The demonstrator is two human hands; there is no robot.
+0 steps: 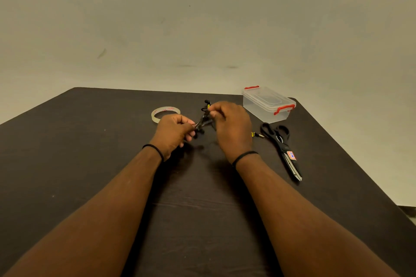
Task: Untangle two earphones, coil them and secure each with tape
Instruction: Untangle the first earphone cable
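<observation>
- Two hands meet above the middle of the dark wooden table [90, 164], holding a small bundle of thin black earphone cable with yellow accents [203, 119] between them.
- Left hand [173, 131]: its grip is pinched on the lower end of the bundle, toward 7 o'clock.
- Right hand [231, 126]: its fingers curl around the upper end, toward 1 o'clock, with black earbuds poking out just above.
- That makes the bundle's long axis run from 7 to 1 o'clock, tilted, and both hands sit equally close to it.
- A black jack plug with a yellow collar [256, 134] lies on the table at 3 o'clock of the right hand, so some cable likely trails under that wrist.
- Whether one or both earphones are in the bundle cannot be told.
- For taping, the ring of clear sticky tape [166, 114] waits just beyond the left hand, and the black scissors [281, 148] lie nearer the right.
</observation>
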